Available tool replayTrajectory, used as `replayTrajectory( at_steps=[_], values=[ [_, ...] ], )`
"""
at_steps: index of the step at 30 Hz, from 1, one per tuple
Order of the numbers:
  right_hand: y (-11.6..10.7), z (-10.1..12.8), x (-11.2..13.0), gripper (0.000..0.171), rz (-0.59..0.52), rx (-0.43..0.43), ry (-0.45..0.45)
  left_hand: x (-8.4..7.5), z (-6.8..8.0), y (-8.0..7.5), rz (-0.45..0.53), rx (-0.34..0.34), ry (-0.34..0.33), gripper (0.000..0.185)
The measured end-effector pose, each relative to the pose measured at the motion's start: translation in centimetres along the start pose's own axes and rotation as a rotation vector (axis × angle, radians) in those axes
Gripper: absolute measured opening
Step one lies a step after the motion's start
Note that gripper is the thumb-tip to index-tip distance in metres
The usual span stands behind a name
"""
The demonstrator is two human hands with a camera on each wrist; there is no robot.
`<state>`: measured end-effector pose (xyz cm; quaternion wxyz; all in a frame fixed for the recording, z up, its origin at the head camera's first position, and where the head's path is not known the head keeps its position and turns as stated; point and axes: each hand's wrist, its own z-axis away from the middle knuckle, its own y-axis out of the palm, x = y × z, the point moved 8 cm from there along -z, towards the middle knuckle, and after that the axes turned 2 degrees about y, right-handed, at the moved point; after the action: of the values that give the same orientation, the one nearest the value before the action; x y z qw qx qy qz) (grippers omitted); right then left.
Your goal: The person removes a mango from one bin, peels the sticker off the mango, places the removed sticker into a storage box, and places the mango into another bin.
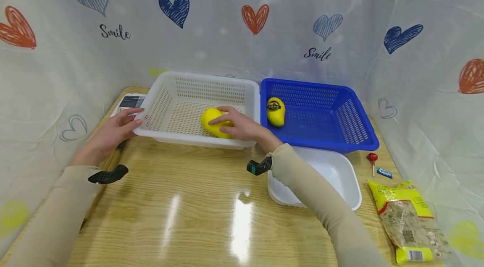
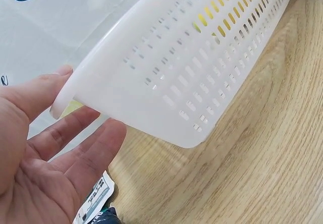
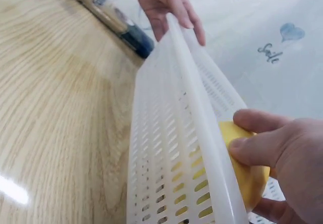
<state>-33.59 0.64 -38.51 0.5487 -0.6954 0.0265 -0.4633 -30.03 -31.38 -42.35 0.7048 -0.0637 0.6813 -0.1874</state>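
Item, as I see it: right hand (image 1: 242,126) clasps yellow mango (image 1: 212,121) low inside white basket (image 1: 166,90), left hand (image 1: 113,130) flat-fingered at its corner, steadying it.

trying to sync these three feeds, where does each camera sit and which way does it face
Head: above the table, looking forward and down at the white basket, blue basket and both sleeved arms.
Left wrist: beside the white basket's outer wall, facing along it; the left hand touches the rim.
Right wrist: at the basket's near wall, facing the left hand; the right hand holds a yellow mango.
All three share the white basket.
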Motion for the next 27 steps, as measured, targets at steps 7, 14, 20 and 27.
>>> replayTrajectory(
  at_steps=[7, 14, 20, 27],
  values=[
    [-2.3, -0.6, -0.9, 0.034, 0.088, -0.213, 0.175, -0.2, 0.1, -0.2, -0.004, 0.000, -0.002, 0.060],
    [-1.9, -0.7, 0.2, 0.035, 0.012, -0.141, 0.050, -0.2, 0.3, -0.2, -0.026, -0.015, -0.018, 0.061],
    [0.1, -0.9, 0.0, 0.036, 0.011, 0.036, 0.043, -0.3, 0.3, 0.1, -0.025, -0.006, -0.020, 0.061],
    [-0.7, -1.3, -1.8, 0.036, 0.039, -0.135, 0.273, -0.2, 0.2, 0.1, -0.037, -0.010, -0.026, 0.061]
  ],
)
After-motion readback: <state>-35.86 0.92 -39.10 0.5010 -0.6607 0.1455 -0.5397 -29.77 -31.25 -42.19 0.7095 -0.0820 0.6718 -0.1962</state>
